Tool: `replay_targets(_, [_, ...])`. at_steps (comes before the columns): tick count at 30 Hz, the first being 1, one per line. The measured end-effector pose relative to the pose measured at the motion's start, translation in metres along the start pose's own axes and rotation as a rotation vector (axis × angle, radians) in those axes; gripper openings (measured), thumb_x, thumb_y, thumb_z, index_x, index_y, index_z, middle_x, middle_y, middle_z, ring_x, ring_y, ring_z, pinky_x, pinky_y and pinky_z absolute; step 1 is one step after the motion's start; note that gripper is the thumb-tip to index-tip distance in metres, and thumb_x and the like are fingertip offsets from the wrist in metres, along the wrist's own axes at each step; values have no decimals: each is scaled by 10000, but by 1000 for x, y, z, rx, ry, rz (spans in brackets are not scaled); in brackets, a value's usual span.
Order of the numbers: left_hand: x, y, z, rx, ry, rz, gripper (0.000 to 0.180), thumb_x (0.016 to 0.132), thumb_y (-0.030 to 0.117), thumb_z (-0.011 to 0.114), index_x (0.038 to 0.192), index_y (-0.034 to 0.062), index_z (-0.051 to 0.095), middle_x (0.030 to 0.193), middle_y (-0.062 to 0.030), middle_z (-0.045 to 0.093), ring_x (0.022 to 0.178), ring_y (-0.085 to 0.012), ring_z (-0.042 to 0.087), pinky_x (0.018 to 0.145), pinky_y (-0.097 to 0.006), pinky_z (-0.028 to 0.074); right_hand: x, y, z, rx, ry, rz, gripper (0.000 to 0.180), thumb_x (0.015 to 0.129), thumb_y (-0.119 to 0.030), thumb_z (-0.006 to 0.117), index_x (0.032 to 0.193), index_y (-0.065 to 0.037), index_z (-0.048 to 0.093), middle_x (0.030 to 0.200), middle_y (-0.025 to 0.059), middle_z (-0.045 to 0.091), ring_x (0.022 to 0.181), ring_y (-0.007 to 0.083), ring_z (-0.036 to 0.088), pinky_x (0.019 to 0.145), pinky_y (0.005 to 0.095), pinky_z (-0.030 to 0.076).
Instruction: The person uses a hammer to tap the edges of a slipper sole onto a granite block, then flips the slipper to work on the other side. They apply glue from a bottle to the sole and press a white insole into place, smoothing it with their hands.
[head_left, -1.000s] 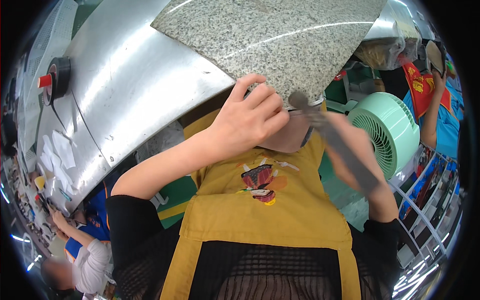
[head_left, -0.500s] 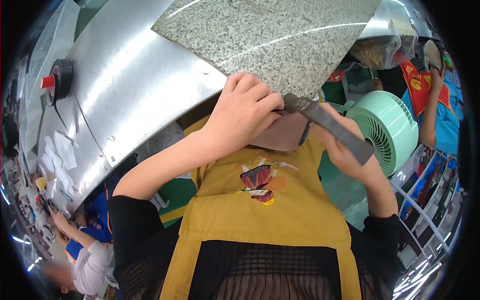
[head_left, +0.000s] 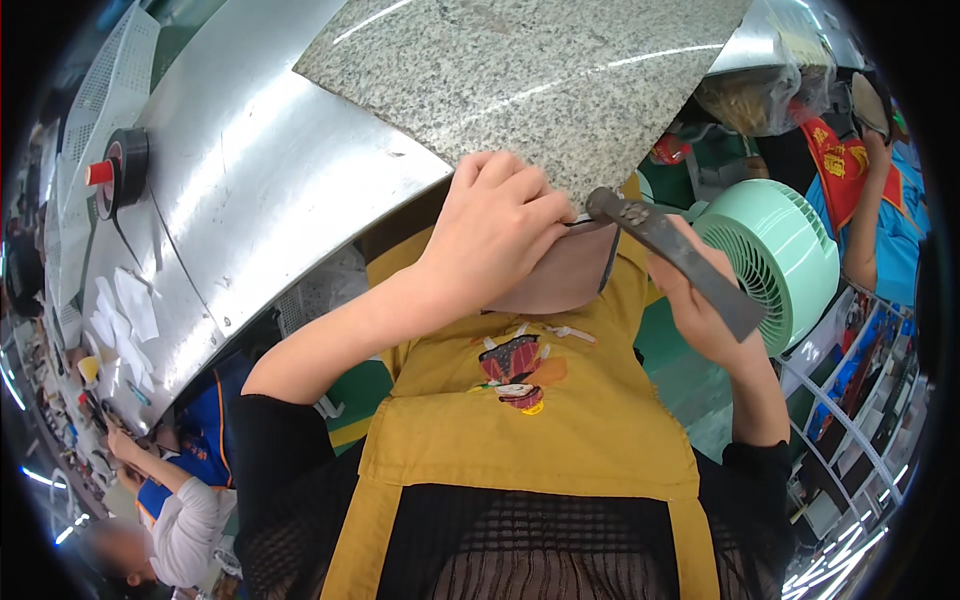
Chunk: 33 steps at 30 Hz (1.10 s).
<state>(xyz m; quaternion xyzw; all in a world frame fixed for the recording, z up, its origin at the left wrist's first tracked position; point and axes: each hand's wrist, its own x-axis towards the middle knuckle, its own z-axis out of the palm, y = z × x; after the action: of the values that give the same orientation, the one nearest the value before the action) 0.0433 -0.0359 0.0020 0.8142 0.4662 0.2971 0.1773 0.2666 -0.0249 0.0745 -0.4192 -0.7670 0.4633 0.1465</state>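
Observation:
My left hand (head_left: 502,222) is closed with its fingertips pressed on the dark upper edge of a brownish-pink, leather-like piece (head_left: 562,272). That piece hangs over the front of my apron, beside the near corner of a speckled stone slab (head_left: 530,90). A hammer (head_left: 685,258) with a long dark metal head is in my right hand (head_left: 705,310), whose fingers are wrapped round it. The round end of its head points at the piece, close to my left fingertips and apart from them. My right palm and the hammer head hide the handle.
Under the slab lies a shiny metal table (head_left: 260,180), with a black tape roll (head_left: 128,172) and white scraps (head_left: 125,305) on its left. A green fan (head_left: 770,262) stands at my right, near a wire rack (head_left: 850,420). Other people (head_left: 190,520) are at both sides.
The hammer and my right hand have moved slightly right, away from my left fingertips. More of the piece's dark upper edge shows. My left hand keeps its hold.

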Motion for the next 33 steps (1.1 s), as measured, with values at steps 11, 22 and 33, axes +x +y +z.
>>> replay_targets(11, [-13, -12, 3, 275, 136, 336, 247, 605, 113, 622, 850, 122, 593, 802, 17, 518, 835, -190, 502, 826, -376, 428, 3, -12, 0, -147, -42, -36, 276, 838, -15, 494, 1114, -7, 493, 868, 163, 547, 718, 333, 540, 633, 343, 450])
replay_targets(22, [-19, -8, 5, 203, 119, 221, 199, 632, 102, 642, 826, 133, 611, 795, 18, 523, 832, -189, 508, 862, -387, 402, 5, -13, 10, -169, -35, -71, 273, 858, -55, 490, 1126, -3, 484, 774, 159, 538, 644, 340, 539, 585, 335, 434])
replay_targets(33, [-22, -10, 0, 207, 137, 230, 225, 626, 103, 615, 848, 137, 617, 826, 21, 540, 826, -185, 506, 857, -401, 413, 3, -17, 12, -181, -50, -37, 326, 822, -34, 526, 1142, -5, 477, 824, 157, 570, 716, 336, 593, 611, 355, 458])
